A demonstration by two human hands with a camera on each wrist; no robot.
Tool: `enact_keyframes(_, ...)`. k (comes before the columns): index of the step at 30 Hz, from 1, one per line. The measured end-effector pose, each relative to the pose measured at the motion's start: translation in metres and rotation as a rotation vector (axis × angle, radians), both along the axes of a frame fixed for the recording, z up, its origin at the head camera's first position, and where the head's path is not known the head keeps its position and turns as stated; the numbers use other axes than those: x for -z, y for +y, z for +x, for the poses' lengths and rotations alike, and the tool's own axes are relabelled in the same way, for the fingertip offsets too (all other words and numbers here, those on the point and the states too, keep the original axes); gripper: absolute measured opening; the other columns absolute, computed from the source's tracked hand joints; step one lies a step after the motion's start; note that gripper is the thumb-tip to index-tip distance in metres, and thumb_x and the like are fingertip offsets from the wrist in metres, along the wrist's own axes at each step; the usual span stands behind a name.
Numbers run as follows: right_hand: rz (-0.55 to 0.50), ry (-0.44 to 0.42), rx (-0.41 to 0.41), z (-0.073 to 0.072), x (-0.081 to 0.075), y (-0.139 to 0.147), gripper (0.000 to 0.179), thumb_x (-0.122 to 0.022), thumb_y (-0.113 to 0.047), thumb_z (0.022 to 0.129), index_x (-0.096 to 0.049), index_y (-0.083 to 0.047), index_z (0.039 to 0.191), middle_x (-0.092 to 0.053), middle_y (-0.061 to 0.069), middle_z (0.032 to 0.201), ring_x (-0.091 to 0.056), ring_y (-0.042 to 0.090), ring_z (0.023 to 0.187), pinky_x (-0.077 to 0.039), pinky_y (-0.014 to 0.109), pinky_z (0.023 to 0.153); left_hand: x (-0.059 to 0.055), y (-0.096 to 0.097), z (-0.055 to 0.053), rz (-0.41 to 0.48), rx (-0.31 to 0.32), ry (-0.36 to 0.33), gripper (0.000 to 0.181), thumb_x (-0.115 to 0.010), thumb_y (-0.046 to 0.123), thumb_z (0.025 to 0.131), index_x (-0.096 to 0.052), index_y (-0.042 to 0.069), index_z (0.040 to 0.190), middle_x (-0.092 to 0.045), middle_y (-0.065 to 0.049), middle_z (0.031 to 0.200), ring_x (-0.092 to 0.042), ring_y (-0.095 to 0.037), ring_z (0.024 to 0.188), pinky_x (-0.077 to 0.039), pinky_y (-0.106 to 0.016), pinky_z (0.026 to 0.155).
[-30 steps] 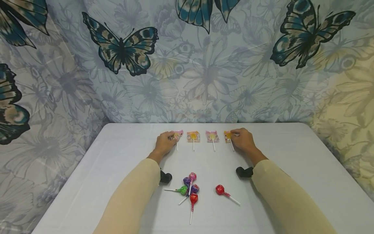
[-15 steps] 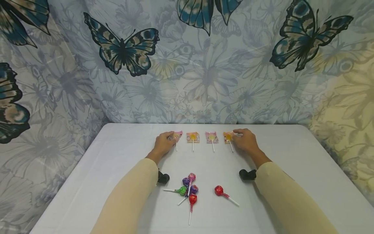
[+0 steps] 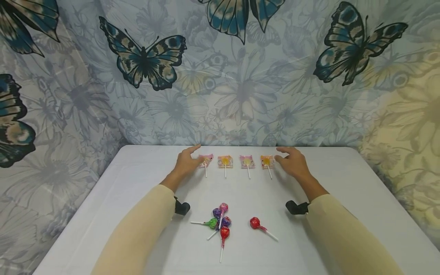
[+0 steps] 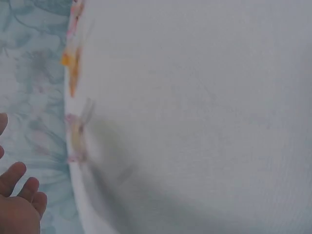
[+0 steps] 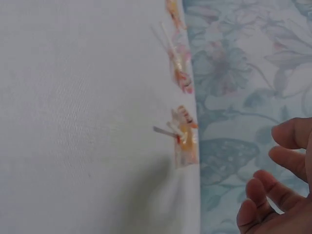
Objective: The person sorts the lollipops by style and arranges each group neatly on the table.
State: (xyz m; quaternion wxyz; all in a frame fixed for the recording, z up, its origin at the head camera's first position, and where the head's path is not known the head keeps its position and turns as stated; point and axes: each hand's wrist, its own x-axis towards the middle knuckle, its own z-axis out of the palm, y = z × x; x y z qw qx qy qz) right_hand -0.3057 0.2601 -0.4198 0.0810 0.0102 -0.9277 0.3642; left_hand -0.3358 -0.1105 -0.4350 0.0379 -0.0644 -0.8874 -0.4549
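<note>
Along the far edge of the white table lies a row of flat lollipops in clear wrappers: a pink one (image 3: 206, 160) at the left end, an orange one (image 3: 225, 162), another pink one (image 3: 247, 162) and an orange one (image 3: 267, 162) at the right end. My left hand (image 3: 186, 162) is beside the left-end lollipop, fingers spread, thumb close to its wrapper. Beside the right-end lollipop my right hand (image 3: 293, 162) has its fingers apart and holds nothing. Both wrist views show loose, parted fingers, with the wrapped lollipops (image 5: 185, 139) lying on the table apart from them.
Nearer on the table (image 3: 137, 229), several round lollipops lie in a cluster, among them a green one (image 3: 212, 223) and a red one (image 3: 225, 232). A separate red lollipop (image 3: 255, 223) lies to their right. A butterfly-patterned cloth (image 3: 240, 95) hangs behind the table.
Both hands have let go of the end lollipops. The left hand has drawn back to the left, the right hand to the right, and their fingers have spread. The lollipops stay in their row.
</note>
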Motion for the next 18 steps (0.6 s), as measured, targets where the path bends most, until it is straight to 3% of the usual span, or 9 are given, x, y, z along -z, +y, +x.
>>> enact_keyframes(8, 0.0, 0.097, -0.044, 0.029, -0.015, 0.001, 0.044, -0.062, -0.021, 0.095, -0.055, -0.003, 0.134, -0.053, 0.019, 0.129, -0.056, 0.033, 0.096, -0.047, 0.043, 0.069, -0.025, 0.007, 0.034, 0.0, 0.089, 0.118, 0.055, -0.069, 0.021, 0.09, -0.051, 0.013, 0.141, -0.048, -0.008, 0.142, -0.038, -0.03, 0.133, -0.03, -0.048, 0.106)
enact_keyframes(14, -0.005, 0.174, -0.089, 0.06, -0.024, -0.004, 0.041, -0.065, -0.02, 0.093, -0.059, -0.004, 0.13, -0.057, 0.017, 0.124, -0.058, 0.032, 0.094, -0.048, 0.041, 0.067, -0.036, 0.009, 0.068, 0.009, 0.164, 0.243, 0.053, -0.071, 0.016, 0.087, -0.055, 0.012, 0.138, -0.053, -0.008, 0.137, -0.044, -0.027, 0.129, -0.034, -0.047, 0.104)
enact_keyframes(18, -0.016, 0.21, -0.128, 0.082, -0.027, -0.009, 0.039, -0.067, -0.018, 0.092, -0.061, -0.005, 0.128, -0.059, 0.014, 0.122, -0.058, 0.027, 0.091, -0.048, 0.041, 0.071, -0.037, 0.006, 0.089, 0.004, 0.207, 0.315, 0.051, -0.074, 0.014, 0.085, -0.058, 0.009, 0.134, -0.056, -0.009, 0.133, -0.049, -0.027, 0.125, -0.037, -0.047, 0.102)
